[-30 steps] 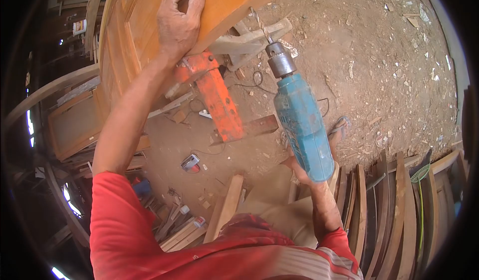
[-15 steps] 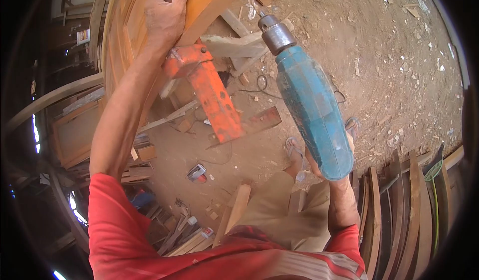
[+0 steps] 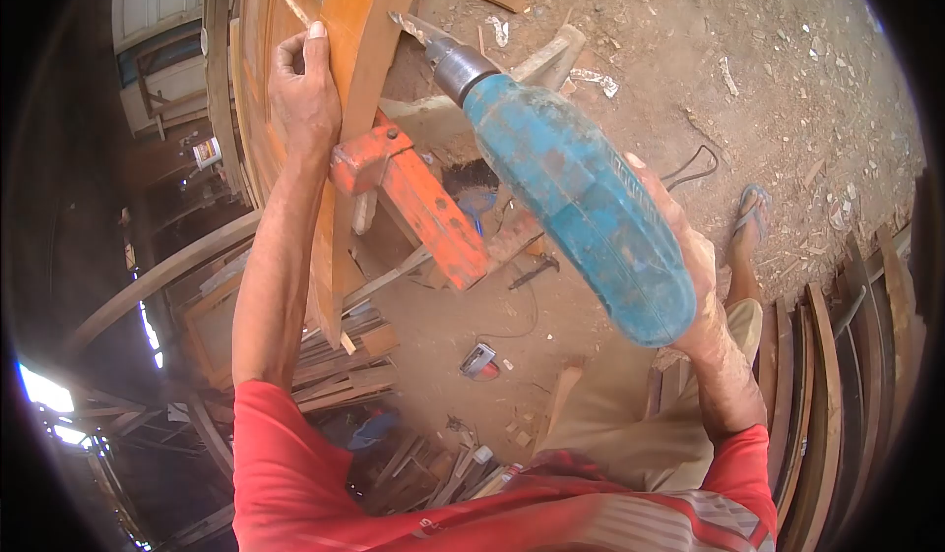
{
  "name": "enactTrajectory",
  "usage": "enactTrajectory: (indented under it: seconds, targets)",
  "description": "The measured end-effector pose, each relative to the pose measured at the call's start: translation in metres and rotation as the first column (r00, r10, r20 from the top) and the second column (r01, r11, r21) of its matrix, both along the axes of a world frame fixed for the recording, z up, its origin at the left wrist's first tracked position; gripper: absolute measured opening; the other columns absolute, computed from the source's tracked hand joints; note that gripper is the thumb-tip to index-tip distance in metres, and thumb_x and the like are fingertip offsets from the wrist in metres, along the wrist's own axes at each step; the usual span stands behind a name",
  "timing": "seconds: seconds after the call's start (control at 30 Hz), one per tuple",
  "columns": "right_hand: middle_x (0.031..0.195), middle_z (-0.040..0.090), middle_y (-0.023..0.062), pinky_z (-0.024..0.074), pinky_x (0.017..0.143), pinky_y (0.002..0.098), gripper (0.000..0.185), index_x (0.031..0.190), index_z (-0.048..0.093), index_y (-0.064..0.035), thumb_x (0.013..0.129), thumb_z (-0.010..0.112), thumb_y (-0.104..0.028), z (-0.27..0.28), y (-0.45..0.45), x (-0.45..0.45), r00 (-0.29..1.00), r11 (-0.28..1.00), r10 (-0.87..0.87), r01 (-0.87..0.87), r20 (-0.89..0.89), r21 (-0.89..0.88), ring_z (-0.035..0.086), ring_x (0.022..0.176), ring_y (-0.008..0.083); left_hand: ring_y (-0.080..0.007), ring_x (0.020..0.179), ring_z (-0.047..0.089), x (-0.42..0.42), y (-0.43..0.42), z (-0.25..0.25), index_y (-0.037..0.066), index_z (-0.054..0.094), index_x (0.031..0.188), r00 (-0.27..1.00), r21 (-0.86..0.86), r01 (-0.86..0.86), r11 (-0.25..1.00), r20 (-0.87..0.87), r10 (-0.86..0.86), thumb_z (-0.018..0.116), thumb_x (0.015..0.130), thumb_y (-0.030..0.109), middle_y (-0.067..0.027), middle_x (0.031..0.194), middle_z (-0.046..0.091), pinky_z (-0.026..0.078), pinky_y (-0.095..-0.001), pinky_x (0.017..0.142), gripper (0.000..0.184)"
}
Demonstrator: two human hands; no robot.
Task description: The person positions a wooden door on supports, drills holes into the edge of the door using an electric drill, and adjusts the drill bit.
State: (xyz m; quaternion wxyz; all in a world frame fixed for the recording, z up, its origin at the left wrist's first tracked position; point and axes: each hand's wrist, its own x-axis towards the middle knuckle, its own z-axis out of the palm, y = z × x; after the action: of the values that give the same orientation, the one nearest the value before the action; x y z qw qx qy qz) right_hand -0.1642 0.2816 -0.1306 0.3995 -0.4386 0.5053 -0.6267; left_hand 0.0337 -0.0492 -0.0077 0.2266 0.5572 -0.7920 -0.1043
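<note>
My right hand [image 3: 695,267] grips a worn blue power drill [image 3: 581,198] from below; the drill's body hides most of my fingers. Its metal chuck [image 3: 463,72] carries a spiral bit [image 3: 418,29], whose tip is close to the edge of an orange-brown wooden door [image 3: 369,30]. On the door's face lies my left hand [image 3: 303,94], fingers curled and thumb extended. A thin pale stick [image 3: 295,7] shows at its thumb tip, apparently pinched there. Just below that wrist, an orange metal clamp or stand [image 3: 423,198] sits against the door.
A hammer [image 3: 535,272] and a small red-and-grey tool [image 3: 480,361] lie on the dirt floor. Stacked boards [image 3: 817,385] stand at right, with scrap wood [image 3: 345,365] at lower left. A cord loop [image 3: 697,163] hangs beside the drill.
The drill has swung left, bringing its bit near the door edge. My left hand sits lower in view, and the thin stick now shows. My viewpoint has shifted, and one foot appears farther right.
</note>
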Motion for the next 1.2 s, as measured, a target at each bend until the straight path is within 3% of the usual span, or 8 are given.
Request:
enactTrajectory:
  seconds: [0.33,0.47,0.57,0.77,0.83,0.97,1.03,1.2]
  targets:
    - [0.148,0.056,0.0206,0.0555,0.099,0.0433,0.107,0.157,0.033,-0.0036,0.068,0.092,-0.018,-0.008,0.003,0.006,0.995,0.996,0.087,-0.087,-0.045,-0.010,0.065,0.123,0.0385,-0.0160,0.091,0.062,0.001,-0.003,-0.004,-0.002,0.064,0.113,0.999,0.045,-0.033,0.998,-0.041,0.035,0.063,0.102,0.045,-0.0087,0.098,0.068,0.051,-0.0316,0.083,0.049]
    - [0.148,0.055,0.0203,0.0552,0.099,0.0436,0.104,0.157,0.035,-0.0050,0.070,0.090,-0.017,-0.009,0.001,0.008,0.993,0.995,0.098,-0.097,0.071,-0.006,0.065,0.122,0.0390,-0.0164,0.090,0.062,0.001,-0.002,0.001,-0.002,0.064,0.112,0.997,0.038,-0.060,0.997,0.041,0.059,0.063,0.102,0.046,-0.0084,0.098,0.068,0.051,-0.0314,0.083,0.049]
    - [0.147,0.056,0.0207,0.0551,0.098,0.0439,0.103,0.157,0.036,-0.0052,0.070,0.090,-0.017,-0.010,-0.002,0.010,1.000,0.999,0.018,-0.018,0.012,-0.027,0.066,0.120,0.0396,-0.0094,0.084,0.061,0.007,-0.011,-0.002,0.003,0.062,0.107,0.998,0.004,-0.022,1.000,0.062,0.022,0.064,0.103,0.038,-0.0039,0.093,0.067,0.053,-0.0270,0.072,0.036]
    - [0.147,0.057,0.0217,0.0551,0.098,0.0440,0.100,0.156,0.037,-0.0037,0.071,0.090,-0.017,0.005,0.002,0.006,0.997,0.997,0.073,-0.074,0.037,0.026,0.066,0.119,0.0407,-0.0093,0.086,0.061,0.003,-0.006,-0.006,0.001,0.062,0.109,0.998,0.002,0.009,1.000,-0.058,-0.009,0.064,0.104,0.039,-0.0049,0.096,0.067,0.052,-0.0269,0.075,0.038]
    - [0.146,0.057,0.0219,0.0551,0.097,0.0436,0.098,0.155,0.038,-0.0037,0.072,0.089,-0.016,0.004,0.003,0.006,0.998,0.997,0.061,-0.061,0.002,0.037,0.067,0.118,0.0400,-0.0161,0.095,0.060,0.000,-0.002,-0.002,-0.004,0.063,0.110,1.000,0.023,-0.022,0.999,-0.017,0.022,0.066,0.101,0.040,-0.0107,0.103,0.066,0.051,-0.0322,0.085,0.045]
    - [0.146,0.058,0.0216,0.0551,0.097,0.0427,0.097,0.155,0.039,-0.0033,0.072,0.089,-0.015,-0.003,0.003,0.003,0.999,0.999,0.029,-0.028,-0.031,0.041,0.068,0.118,0.0380,-0.0154,0.092,0.060,0.003,-0.004,-0.004,-0.004,0.064,0.110,0.996,0.044,0.008,0.999,-0.094,-0.004,0.066,0.101,0.039,-0.0092,0.099,0.066,0.051,-0.0310,0.083,0.044]
    - [0.146,0.058,0.0214,0.0549,0.098,0.0422,0.096,0.155,0.040,-0.0026,0.073,0.089,-0.014,0.000,0.004,0.000,0.998,0.999,0.034,-0.032,-0.054,0.042,0.068,0.119,0.0366,-0.0145,0.088,0.060,-0.002,0.001,0.000,-0.003,0.064,0.109,0.999,0.028,0.000,1.000,-0.045,0.001,0.066,0.101,0.038,-0.0069,0.095,0.066,0.051,-0.0304,0.080,0.043]
    - [0.148,0.056,0.0213,0.0544,0.099,0.0416,0.095,0.154,0.040,-0.0011,0.073,0.088,-0.014,0.006,0.009,0.003,0.998,0.994,0.065,-0.064,-0.018,0.087,0.067,0.122,0.0357,-0.0121,0.091,0.059,0.000,-0.001,-0.005,-0.002,0.063,0.108,0.991,0.066,0.040,0.997,-0.134,-0.030,0.065,0.103,0.033,-0.0063,0.098,0.066,0.050,-0.0284,0.082,0.035]
